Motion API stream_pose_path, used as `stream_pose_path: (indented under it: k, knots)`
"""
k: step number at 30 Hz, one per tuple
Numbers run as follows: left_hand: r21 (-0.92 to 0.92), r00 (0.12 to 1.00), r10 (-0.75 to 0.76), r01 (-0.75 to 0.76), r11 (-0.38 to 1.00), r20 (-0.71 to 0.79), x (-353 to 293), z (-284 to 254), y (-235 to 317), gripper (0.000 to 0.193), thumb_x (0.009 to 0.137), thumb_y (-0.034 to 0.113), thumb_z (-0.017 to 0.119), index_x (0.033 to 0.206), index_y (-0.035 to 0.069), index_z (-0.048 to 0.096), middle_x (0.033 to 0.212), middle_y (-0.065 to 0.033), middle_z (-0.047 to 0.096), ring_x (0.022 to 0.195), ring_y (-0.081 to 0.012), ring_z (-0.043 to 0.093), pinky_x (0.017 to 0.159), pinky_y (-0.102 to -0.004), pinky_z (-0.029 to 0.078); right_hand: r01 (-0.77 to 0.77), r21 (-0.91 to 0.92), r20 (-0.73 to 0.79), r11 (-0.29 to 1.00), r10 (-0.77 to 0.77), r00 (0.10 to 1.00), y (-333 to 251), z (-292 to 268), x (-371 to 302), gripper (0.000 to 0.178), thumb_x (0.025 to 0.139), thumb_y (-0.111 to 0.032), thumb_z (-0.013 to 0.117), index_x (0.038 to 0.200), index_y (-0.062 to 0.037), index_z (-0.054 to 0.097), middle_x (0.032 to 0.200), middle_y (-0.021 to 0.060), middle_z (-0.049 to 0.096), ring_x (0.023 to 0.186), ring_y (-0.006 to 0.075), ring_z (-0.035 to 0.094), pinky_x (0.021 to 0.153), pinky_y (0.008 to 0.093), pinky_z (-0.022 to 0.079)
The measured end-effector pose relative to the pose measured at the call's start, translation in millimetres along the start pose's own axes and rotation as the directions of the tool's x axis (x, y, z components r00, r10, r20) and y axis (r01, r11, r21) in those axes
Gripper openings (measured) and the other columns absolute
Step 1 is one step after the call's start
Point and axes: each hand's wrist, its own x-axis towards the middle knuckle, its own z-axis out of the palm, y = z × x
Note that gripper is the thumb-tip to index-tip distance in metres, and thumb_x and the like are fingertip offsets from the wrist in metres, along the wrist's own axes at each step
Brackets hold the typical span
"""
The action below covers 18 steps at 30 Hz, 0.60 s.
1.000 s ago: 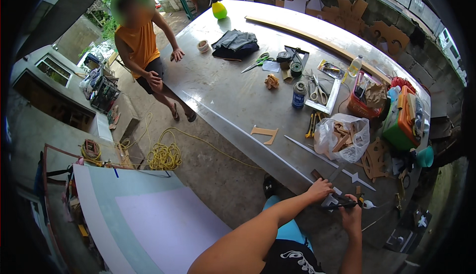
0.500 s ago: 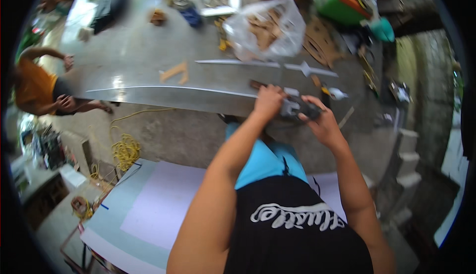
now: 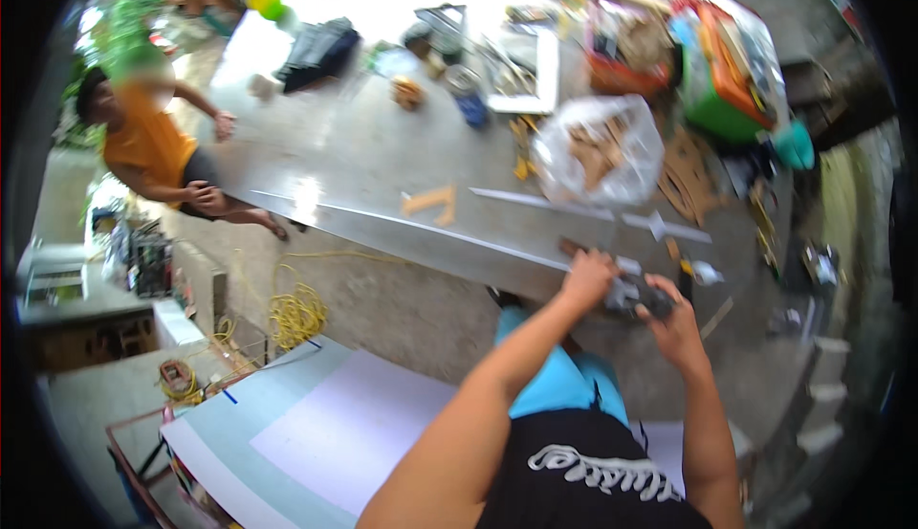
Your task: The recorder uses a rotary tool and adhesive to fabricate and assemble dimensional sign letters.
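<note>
At the table's near edge, a dark grey hand-sized tool [image 3: 626, 294] lies between my two hands; its exact kind is blurred. My right hand [image 3: 675, 326] is curled round its right end. My left hand [image 3: 590, 277] is closed, knuckles up, at its left side, by the end of a long thin white strip [image 3: 411, 225]; what its fingers hold is hidden. A small brown piece [image 3: 571, 245] shows just beyond that hand. Farther off lie more pale strips [image 3: 540, 204] and a tan angled piece [image 3: 430, 204].
A clear plastic bag [image 3: 598, 151] of brown pieces, a green-and-orange container [image 3: 722, 75] and a white frame [image 3: 545, 79] sit on the metal table [image 3: 335, 137]. Another person in orange [image 3: 158, 151] stands at the left end. Coiled yellow cord [image 3: 298, 317] lies on the floor.
The view has swung, so the table and my hands appear farther right and lower. Both hands keep much the same hold beside the tool.
</note>
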Motion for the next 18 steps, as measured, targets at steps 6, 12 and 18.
stream_pose_path:
  k: [6, 12, 18]
  knots:
    - [-0.05, 0.999, -0.023, 0.021, 0.999, -0.039, -2.8, 15.6, 0.4, 0.028, 0.086, 0.02, 0.067, 0.111, 0.028, 0.077, 0.099, -0.0001, 0.063, 0.101, -0.0222, 0.06, 0.083, -0.0433, 0.045, -0.036, -0.03, 0.044, 0.999, 0.037, 0.998, 7.8, -1.5, 2.1, 0.048, 0.089, -0.011, 0.081, 0.129, 0.004, 0.061, 0.12, 0.0235, 0.07, 0.113, 0.0416, 0.07, 0.097, 0.041, 0.054]
    - [0.0, 0.999, -0.008, 0.008, 1.0, -0.049, 3.1, 8.9, -4.5, 0.028, 0.086, 0.021, 0.068, 0.112, 0.028, 0.078, 0.097, -0.0003, 0.063, 0.1, -0.0213, 0.061, 0.081, -0.0412, 0.045, -0.021, -0.06, 0.056, 0.998, 0.024, 0.998, 2.3, -2.9, 9.3, 0.045, 0.09, -0.012, 0.08, 0.126, 0.0054, 0.062, 0.118, 0.0228, 0.07, 0.111, 0.0404, 0.07, 0.095, 0.0411, 0.054]
    - [-0.025, 0.999, -0.041, 0.041, 0.999, -0.011, 6.4, 5.5, -5.0, 0.028, 0.085, 0.019, 0.069, 0.109, 0.026, 0.08, 0.099, -0.0017, 0.066, 0.104, -0.0225, 0.061, 0.083, -0.0417, 0.044, 0.07, -0.091, 0.053, 0.993, -0.066, 0.996, 17.6, -1.9, 14.3, 0.043, 0.09, -0.011, 0.079, 0.127, 0.0051, 0.062, 0.116, 0.0221, 0.071, 0.108, 0.0382, 0.071, 0.094, 0.0406, 0.054]
